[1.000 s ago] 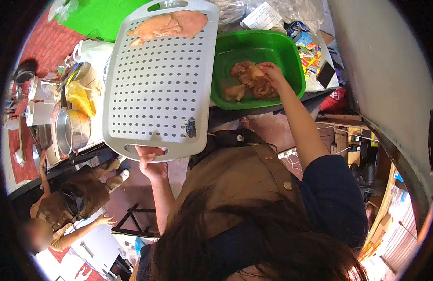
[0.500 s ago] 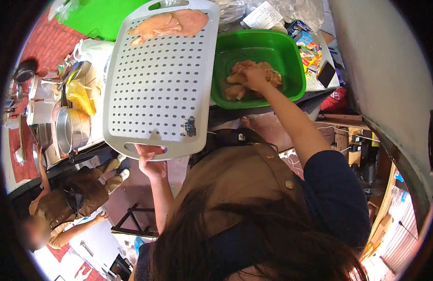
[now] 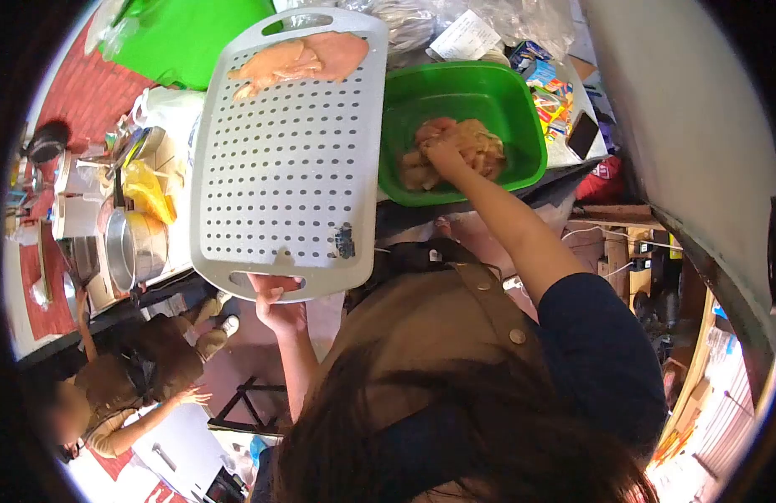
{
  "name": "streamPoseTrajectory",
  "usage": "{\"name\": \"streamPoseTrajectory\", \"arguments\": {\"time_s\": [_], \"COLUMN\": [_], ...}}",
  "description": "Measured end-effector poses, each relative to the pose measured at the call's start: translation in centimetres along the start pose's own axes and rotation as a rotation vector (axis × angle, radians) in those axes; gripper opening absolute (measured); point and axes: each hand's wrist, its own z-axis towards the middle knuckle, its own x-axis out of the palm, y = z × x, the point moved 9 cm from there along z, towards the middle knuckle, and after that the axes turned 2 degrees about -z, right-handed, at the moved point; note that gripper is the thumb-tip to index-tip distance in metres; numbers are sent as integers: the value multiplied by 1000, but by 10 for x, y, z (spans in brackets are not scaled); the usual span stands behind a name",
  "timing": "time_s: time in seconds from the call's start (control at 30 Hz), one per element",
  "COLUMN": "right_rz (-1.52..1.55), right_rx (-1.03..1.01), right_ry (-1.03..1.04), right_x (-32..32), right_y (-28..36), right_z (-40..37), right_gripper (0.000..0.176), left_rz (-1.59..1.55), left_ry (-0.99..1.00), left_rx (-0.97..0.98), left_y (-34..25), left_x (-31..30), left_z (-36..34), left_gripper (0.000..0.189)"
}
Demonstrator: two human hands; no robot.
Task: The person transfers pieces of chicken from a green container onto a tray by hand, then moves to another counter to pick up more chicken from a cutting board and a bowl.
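Note:
My left hand (image 3: 279, 310) grips the near handle of a grey perforated tray (image 3: 283, 168), its fingers through the handle slot. Flat pieces of raw meat (image 3: 342, 57) lie at the tray's far end. To the right stands a green tub (image 3: 522, 109) with a pile of raw meat (image 3: 480, 147) inside. My right hand (image 3: 445, 159) reaches into the tub and rests on the pile. Its fingertips are hidden among the pieces, so I cannot make out whether it grips one.
A phone (image 3: 583, 135), colourful packets (image 3: 551, 105) and a paper slip (image 3: 466, 35) lie around the tub. Metal pots (image 3: 124, 251) and a yellow bag (image 3: 149, 191) stand on the left. Another person (image 3: 136, 360) is at the lower left.
The tray and the tub sit slightly lower in view. My right hand has shifted a little left and down on the meat pile. The other person's arm has moved.

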Motion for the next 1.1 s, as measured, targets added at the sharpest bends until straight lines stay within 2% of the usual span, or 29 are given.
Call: {"name": "streamPoseTrajectory", "arguments": {"time_s": [0.07,0.17,0.27,0.37,0.47,0.57,0.67,0.77,0.87,0.97,1.07,1.1], "right_rz": [66,382,440,576,944,1598,1929,1976,1570,334,256,278], "right_rx": [4,213,266,134,410,593,760,763,1148,717,820,627], "right_ry": [3,-11,-65,-174,-70,145,69,-6,2,172,124,119], "right_x": [5,3,2,-68,-30,-13,-24,13,20,34,-53,-48], "right_y": [-5,-23,-34,-21,-55,-58,-57,-84,-106,-151,-117,-105], "right_z": [-4,-6,-6,-5,-7,-13,-24,-31,-60,-57,-49,-31], "right_gripper": [20,18,20,24,24,22,22,29,37,26,22,25], "left_rz": [-24,-38,-35,-28,-43,-47,-20,-28,-23,-42,-24,-23], "left_ry": [19,4,9,-6,20,16,-2,-1,-13,25,14,19], "left_rx": [2,15,-9,-3,3,7,14,2,7,14,3,2], "left_y": [2,0,2,0,0,-1,-2,-1,-2,-1,1,1], "left_x": [-1,3,-8,-5,-7,-2,-3,-6,-3,-7,-10,-8], "left_z": [1,1,2,2,4,3,3,4,3,4,3,3], "left_gripper": [74,73,73,73,73,72,73,74,75,76,77,77]}}
